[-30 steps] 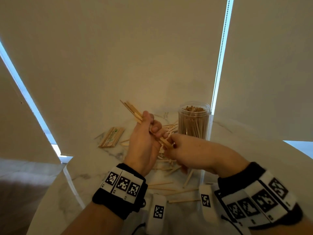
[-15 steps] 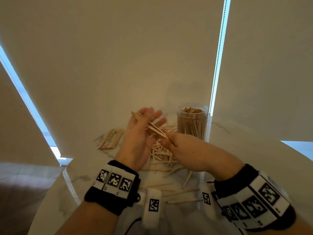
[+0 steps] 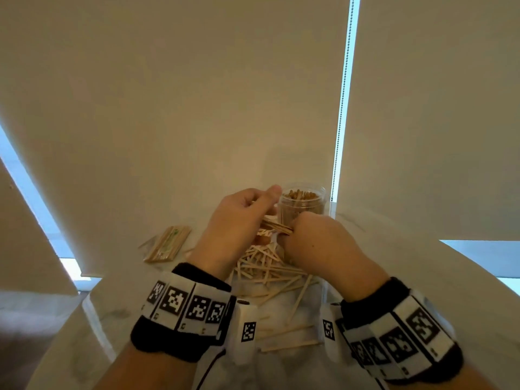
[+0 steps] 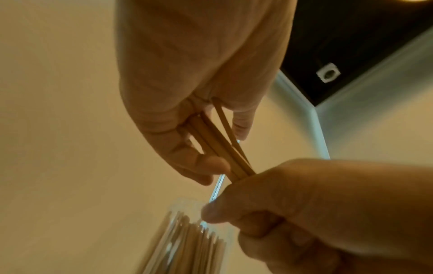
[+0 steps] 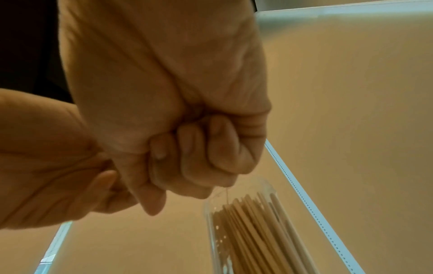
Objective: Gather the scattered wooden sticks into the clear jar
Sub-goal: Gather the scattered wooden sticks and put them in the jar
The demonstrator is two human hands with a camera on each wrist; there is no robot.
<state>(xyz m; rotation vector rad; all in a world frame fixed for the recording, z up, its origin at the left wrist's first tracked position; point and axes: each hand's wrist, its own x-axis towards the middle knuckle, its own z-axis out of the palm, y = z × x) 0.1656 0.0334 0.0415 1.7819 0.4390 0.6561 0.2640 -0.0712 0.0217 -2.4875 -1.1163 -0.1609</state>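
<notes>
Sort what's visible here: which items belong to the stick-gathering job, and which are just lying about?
Job:
- clear jar, already holding sticks
- small bundle of sticks held between left hand and right hand
- loose sticks on the table

Lying about:
- wrapped stick packet
- blind cord

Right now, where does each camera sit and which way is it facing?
Head: worn on the head, looking forward and down at the table; shows both hands, left hand and right hand, and the banded wrists.
Left wrist: looks along the left hand at the sticks in its grip.
Right wrist: looks along the curled right hand toward the clear jar.
All three views share the jar.
</notes>
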